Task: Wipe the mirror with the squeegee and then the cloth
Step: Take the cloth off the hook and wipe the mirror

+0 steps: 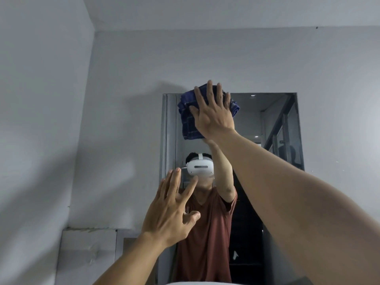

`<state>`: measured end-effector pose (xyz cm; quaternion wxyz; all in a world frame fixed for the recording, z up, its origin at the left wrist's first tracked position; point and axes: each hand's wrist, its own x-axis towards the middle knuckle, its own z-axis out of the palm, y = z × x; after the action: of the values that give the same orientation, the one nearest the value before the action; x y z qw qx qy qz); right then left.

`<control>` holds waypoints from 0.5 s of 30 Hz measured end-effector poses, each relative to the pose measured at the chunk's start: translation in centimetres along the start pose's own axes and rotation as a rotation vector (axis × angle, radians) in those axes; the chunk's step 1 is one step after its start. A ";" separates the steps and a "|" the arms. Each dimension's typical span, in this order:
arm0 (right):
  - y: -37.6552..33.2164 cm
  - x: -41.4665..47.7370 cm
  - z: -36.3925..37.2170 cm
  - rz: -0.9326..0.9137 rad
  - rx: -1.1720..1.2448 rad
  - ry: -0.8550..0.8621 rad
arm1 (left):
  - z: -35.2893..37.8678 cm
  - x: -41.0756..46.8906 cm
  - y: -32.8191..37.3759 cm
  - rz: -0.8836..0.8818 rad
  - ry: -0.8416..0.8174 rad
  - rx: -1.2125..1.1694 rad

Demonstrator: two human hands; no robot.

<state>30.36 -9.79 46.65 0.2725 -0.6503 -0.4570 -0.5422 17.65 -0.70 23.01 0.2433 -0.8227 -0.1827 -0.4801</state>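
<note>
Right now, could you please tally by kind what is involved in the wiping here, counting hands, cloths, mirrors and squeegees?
Hands: 2, the right hand and the left hand
Blue cloth: 1
Mirror: 1
Squeegees: 0 in view
Total: 4

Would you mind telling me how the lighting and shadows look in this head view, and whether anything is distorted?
Head view: dim, soft, greyish light; the raised arms cast broad blurry shadows on the wall left of the mirror; wide-angle stretch enlarges the near forearm behind the right hand pressing the cloth; no strong glare.
</note>
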 end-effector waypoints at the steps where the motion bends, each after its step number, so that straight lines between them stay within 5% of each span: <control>1: 0.8 -0.3 -0.2 0.012 0.003 -0.003 | 0.1 0.0 0.1 0.009 0.004 0.003; 15: 12.2 -3.3 -2.9 0.142 0.049 0.016 | 0.5 -0.1 0.4 -0.009 0.008 -0.006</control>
<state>39.90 -18.50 46.02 0.3300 -0.6698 -0.4206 -0.5153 18.14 -0.79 22.61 0.2395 -0.8207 -0.1840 -0.4850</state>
